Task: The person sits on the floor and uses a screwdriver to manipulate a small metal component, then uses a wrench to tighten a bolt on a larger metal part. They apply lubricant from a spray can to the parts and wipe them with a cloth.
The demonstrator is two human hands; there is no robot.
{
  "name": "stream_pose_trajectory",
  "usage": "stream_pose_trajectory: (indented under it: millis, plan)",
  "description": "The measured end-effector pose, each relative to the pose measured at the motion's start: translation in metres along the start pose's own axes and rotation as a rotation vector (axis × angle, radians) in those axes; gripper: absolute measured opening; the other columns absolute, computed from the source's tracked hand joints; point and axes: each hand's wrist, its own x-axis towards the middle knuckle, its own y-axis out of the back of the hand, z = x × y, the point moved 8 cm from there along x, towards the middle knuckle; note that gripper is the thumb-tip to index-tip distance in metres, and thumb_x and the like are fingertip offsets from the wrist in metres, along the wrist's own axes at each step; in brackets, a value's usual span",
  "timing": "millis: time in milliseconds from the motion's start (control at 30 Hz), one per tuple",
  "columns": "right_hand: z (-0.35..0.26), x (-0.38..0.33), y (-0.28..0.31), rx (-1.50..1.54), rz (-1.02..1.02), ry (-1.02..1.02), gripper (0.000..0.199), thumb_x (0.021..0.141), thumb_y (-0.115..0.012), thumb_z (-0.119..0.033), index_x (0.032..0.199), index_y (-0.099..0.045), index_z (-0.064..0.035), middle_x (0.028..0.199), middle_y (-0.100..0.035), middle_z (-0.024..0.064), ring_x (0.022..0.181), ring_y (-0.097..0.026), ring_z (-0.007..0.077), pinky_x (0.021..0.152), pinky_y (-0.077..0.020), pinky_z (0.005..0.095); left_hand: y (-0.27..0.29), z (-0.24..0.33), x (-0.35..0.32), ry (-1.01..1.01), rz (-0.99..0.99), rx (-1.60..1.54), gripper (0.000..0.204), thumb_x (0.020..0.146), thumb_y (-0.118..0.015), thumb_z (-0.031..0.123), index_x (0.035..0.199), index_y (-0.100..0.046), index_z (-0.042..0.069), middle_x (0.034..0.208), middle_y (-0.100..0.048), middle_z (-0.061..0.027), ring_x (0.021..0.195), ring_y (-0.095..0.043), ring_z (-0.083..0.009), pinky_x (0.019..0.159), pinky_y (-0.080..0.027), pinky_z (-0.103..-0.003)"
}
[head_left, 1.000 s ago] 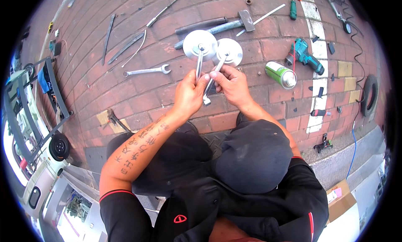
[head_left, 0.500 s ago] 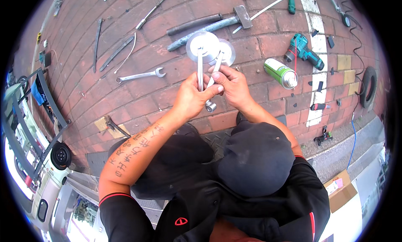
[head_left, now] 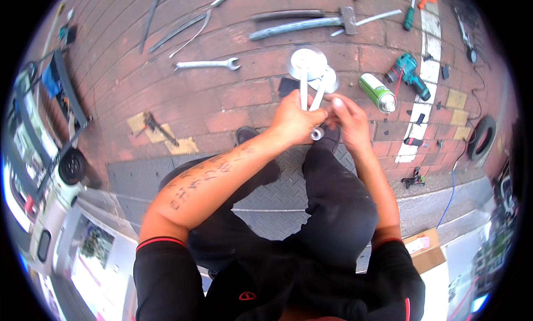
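Note:
My left hand (head_left: 294,119) is closed around the handles of two shiny metal rods (head_left: 303,90), held side by side. At their far ends sit two round silver discs (head_left: 307,60), one partly over the other. A ring-shaped metal end (head_left: 317,134) pokes out below my left fist. Close to the right of the rods is my right hand (head_left: 351,118), its fingers loosely bent and slightly blurred. Nothing shows in its grasp, though its lower fingers are partly hidden near my left thumb. A dark flat piece (head_left: 288,86) lies on the bricks beside the discs.
On the brick floor lie a hammer (head_left: 300,29), a wrench (head_left: 208,64), a green spray can (head_left: 377,93), a teal cordless drill (head_left: 409,76) and a screwdriver (head_left: 409,18). A small tyre (head_left: 482,138) is at right, a cardboard box (head_left: 427,251) lower right.
My right hand has come away from the right-hand rod it was gripping. The view has shifted, so both hands and the discs appear further right; my left hand keeps its hold.

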Motion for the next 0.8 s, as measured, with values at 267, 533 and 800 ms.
stream_pose_trajectory:
  millis: [267,533,800]
  plan:
    - [0.009,-0.180,0.057,-0.275,0.243,-0.227,0.035,0.098,-0.055,-0.033,0.099,-0.064,0.0011,0.069,-0.055,0.0034,0.058,-0.049,0.0102,0.053,-0.0389,0.0252,0.028,-0.039,-0.101,0.018,0.231,-0.361,0.025,0.080,-0.073,0.009,0.092,-0.053,0.002,0.072,-0.057,-0.0042,0.057,-0.055,-0.0118,0.047,-0.045,-0.028]
    - [0.055,-0.505,0.183,-0.672,0.239,-0.910,0.027,0.094,-0.057,-0.027,0.086,-0.064,-0.0025,0.063,-0.060,0.0086,0.052,-0.057,0.0165,0.047,-0.0465,0.0317,0.203,-0.103,-0.341,0.108,0.435,-0.514,0.022,0.080,-0.073,0.011,0.092,-0.056,0.004,0.068,-0.056,-0.0024,0.053,-0.052,-0.0120,0.044,-0.041,-0.029]
    - [-0.127,-0.412,0.040,-0.735,-0.011,-0.580,0.019,0.094,-0.051,-0.020,0.085,-0.061,-0.0067,0.064,-0.058,0.0054,0.052,-0.054,0.0158,0.048,-0.0432,0.0299,0.308,-0.222,-0.682,0.388,0.906,-0.573,0.026,0.075,-0.071,0.016,0.094,-0.063,-0.001,0.077,-0.064,-0.0076,0.065,-0.061,-0.0177,0.056,-0.048,-0.036]
